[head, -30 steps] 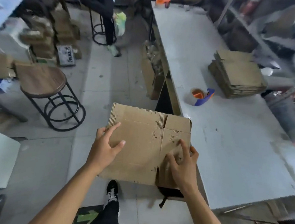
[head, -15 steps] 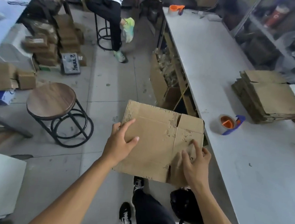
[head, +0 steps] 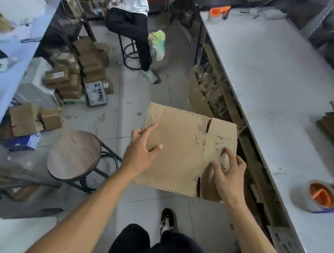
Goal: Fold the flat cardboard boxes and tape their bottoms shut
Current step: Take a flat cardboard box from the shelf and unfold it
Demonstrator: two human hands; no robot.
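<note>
Head view: flat box [head: 182,149] held in air over floor, just left of table [head: 274,95]. Left hand [head: 140,154] grips left edge, thumb on top. Right hand [head: 228,175] pinches right panel. Advice: push edges inward, square the creases. Long axis left-right; slotted flaps face away and toward body.

Round wooden stool [head: 74,156] on tiled floor at left, w/ small packed parcels [head: 77,73] piled behind it. Seated person [head: 131,13] on another stool [head: 131,53] farther back
</note>
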